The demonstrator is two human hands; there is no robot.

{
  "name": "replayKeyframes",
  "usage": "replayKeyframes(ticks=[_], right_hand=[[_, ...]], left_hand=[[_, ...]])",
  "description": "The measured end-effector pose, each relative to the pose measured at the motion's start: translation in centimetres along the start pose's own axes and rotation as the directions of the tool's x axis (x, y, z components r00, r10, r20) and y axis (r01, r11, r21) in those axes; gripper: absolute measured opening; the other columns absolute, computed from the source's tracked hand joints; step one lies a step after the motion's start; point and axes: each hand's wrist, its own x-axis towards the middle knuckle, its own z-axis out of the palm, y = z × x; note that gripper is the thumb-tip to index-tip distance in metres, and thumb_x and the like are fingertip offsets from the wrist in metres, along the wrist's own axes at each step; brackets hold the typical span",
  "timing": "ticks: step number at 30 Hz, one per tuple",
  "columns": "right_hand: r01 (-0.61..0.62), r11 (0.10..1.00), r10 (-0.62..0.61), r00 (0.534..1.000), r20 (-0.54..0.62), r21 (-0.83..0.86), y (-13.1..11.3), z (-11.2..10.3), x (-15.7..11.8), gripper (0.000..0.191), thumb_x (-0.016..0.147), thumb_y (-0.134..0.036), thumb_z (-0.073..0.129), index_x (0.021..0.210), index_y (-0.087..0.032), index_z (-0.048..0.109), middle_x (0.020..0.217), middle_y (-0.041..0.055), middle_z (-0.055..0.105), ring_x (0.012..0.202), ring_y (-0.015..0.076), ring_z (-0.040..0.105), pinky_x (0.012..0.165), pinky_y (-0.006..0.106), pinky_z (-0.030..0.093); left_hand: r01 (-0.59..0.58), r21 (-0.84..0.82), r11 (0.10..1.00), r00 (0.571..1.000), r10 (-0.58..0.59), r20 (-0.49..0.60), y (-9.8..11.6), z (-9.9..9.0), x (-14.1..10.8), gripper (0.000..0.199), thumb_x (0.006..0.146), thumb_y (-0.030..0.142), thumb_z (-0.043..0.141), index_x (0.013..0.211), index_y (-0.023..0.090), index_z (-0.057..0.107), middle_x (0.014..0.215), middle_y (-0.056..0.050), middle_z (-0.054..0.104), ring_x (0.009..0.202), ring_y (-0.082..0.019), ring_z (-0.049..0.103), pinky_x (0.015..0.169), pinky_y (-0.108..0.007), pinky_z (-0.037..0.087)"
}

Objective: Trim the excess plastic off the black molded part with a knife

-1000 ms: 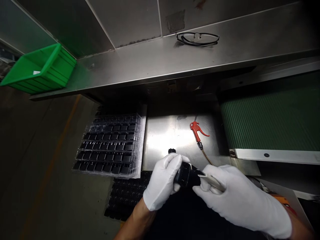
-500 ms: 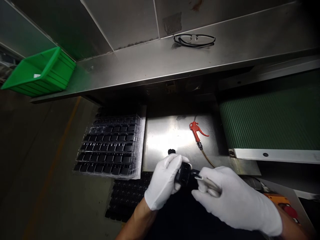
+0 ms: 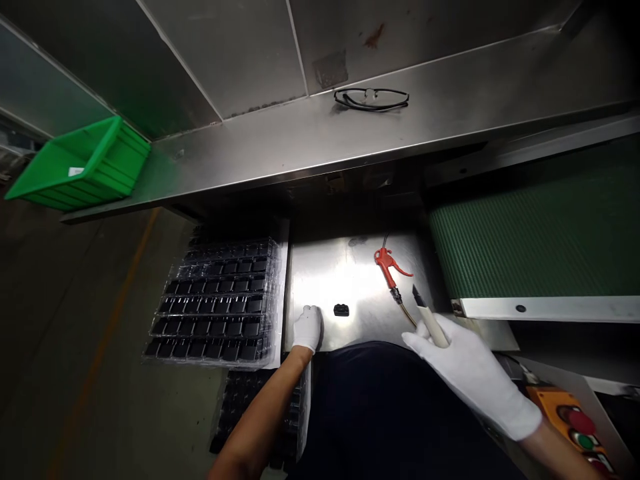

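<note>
My left hand [image 3: 307, 327], in a white glove, rests with curled fingers on the front left edge of the steel plate [image 3: 325, 280], beside the clear tray of black parts [image 3: 220, 300]. Nothing shows in it, and the black part it held earlier is out of sight. A small black part [image 3: 341, 310] lies on the plate just right of that hand. My right hand [image 3: 470, 373], also gloved, grips a knife-like tool [image 3: 429, 319] with a pale handle, its dark tip pointing up near the hose of the red air gun [image 3: 390, 263].
A second tray of black parts [image 3: 250, 400] lies under my left forearm. A green conveyor belt [image 3: 525, 240] runs to the right. The steel shelf above carries a green bin [image 3: 80, 163] and glasses [image 3: 371, 99]. An orange button box [image 3: 575, 417] sits at the lower right.
My hands have come apart. The left hand went down and left to the plate's edge, and its black part is no longer visible. The right hand moved right with the tool.
</note>
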Motion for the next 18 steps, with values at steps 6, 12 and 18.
replayKeyframes(ticks=[6, 12, 18], right_hand=[[-0.018, 0.999, 0.018, 1.0, -0.008, 0.032, 0.2, 0.4, -0.2, 0.033, 0.091, -0.044, 0.065, 0.072, -0.021, 0.052, 0.066, -0.0014, 0.057, 0.063, 0.0178, 0.057, 0.062, 0.029, 0.049], [-0.069, 0.997, 0.07, 0.997, -0.025, 0.028, 0.2, 1.1, -0.4, 0.033, 0.086, -0.049, 0.063, 0.071, -0.021, 0.053, 0.064, -0.0027, 0.056, 0.062, 0.0176, 0.056, 0.059, 0.028, 0.047], [-0.108, 0.993, 0.109, 0.994, -0.029, 0.039, 0.5, 1.2, -0.8, 0.027, 0.084, -0.044, 0.064, 0.072, -0.022, 0.055, 0.065, -0.0053, 0.056, 0.063, 0.0155, 0.056, 0.063, 0.027, 0.047]], left_hand=[[-0.15, 0.026, 0.988, 0.987, 0.151, -0.056, 2.1, 0.7, -0.4, 0.051, 0.1, 0.05, 0.048, 0.134, 0.013, 0.054, 0.145, -0.022, 0.052, 0.127, -0.034, 0.055, 0.108, -0.049, 0.043], [-0.086, -0.183, 0.979, 0.994, 0.096, 0.045, 5.6, 4.4, -0.3, 0.048, 0.088, 0.049, 0.071, 0.121, 0.015, 0.062, 0.13, -0.016, 0.061, 0.112, -0.031, 0.062, 0.102, -0.051, 0.047], [0.109, -0.656, 0.746, 0.991, -0.032, 0.129, 6.9, 4.2, 0.3, 0.029, 0.093, 0.036, 0.068, 0.115, 0.017, 0.064, 0.123, -0.009, 0.063, 0.106, -0.023, 0.063, 0.091, -0.043, 0.056]])
